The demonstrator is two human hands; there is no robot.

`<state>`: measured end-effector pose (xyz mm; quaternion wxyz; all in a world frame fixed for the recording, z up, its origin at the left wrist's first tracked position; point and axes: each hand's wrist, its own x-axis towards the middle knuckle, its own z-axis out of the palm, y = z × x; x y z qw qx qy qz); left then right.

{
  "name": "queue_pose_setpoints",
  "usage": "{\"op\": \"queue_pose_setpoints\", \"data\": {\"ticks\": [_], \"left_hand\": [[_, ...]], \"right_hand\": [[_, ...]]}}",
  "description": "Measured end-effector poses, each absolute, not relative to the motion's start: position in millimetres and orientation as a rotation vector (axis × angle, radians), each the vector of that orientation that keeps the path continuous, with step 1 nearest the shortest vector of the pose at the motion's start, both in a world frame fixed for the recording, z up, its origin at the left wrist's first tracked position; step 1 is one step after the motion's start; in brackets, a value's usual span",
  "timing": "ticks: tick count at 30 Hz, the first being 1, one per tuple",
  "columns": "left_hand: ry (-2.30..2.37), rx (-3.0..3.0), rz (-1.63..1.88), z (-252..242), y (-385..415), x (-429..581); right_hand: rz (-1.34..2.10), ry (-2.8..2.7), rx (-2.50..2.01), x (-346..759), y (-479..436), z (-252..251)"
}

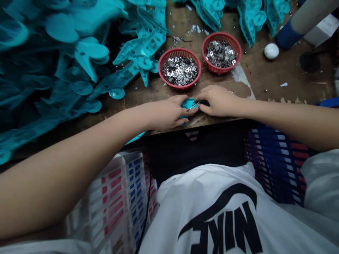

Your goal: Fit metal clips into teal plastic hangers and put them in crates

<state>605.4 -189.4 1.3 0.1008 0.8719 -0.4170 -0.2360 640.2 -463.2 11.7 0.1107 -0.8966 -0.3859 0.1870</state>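
At the table's front edge, my left hand point(169, 113) has its fingers curled over a turquoise plastic part point(189, 103) and holds it down. Most of that part is hidden by both hands. Pinched in my right hand point(218, 101) is a thin metal tool point(194, 106), its tip reaching over the part close to my left fingers; its exact kind is too small to tell. Just beyond the hands stand a red basket point(179, 84) and a second red basket point(221, 70), both filled with small shiny metal pieces.
A large heap of turquoise plastic parts point(79, 67) covers the left side, with more turquoise parts point(250, 21) at the back. To the right are a white round object point(271, 51) and a blue-and-grey tube point(299, 26). Below the edge stand a white crate point(111, 197) and a blue crate point(275, 165).
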Motion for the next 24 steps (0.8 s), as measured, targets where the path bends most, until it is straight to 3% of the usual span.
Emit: {"op": "queue_pose_setpoints", "data": {"ticks": [7, 16, 24], "left_hand": [[-1.282, 2.708, -0.668, 16, -205, 587], [-1.313, 2.678, -0.845, 30, -216, 570], [-1.277, 2.672, -0.909, 32, -212, 566]], "right_hand": [[0.584, -0.835, -2.622, 632, -456, 14], [0.821, -0.863, -2.982, 620, -438, 54], [0.743, -0.934, -2.940, 630, -442, 52]]}}
